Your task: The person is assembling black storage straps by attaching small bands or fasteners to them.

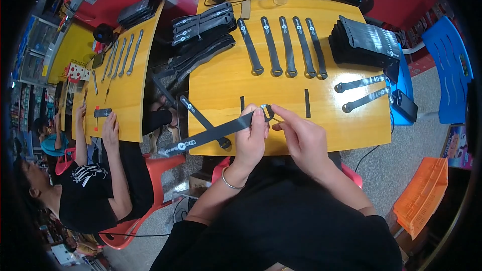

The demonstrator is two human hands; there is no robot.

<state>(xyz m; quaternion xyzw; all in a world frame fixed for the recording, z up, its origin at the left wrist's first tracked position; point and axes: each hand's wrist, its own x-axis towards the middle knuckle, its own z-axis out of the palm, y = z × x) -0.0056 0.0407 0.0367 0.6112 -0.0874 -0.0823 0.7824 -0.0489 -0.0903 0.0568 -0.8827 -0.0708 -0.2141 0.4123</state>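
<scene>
Above the near edge of the table, my left hand (250,139) grips a black strap (213,134) close to its ring end. The strap's other end, with white print, hangs out to the left past the table edge. My right hand (304,138) is closed, thumb and forefinger at the black ring (267,112) of that strap. Exactly what those fingertips pinch is too small to make out. Beneath the held strap, another strap (202,118) lies slanting on the table. Two short dark strips (308,103) are on the tabletop just beyond my hands.
Several straps (285,45) lie in a row on the yellow table (221,83); two more (362,99) are at right. Strap stacks (364,42) and bundles (203,25) flank the row. A phone (404,104) rests on a blue chair. At left, a co-worker (95,185) works at another table.
</scene>
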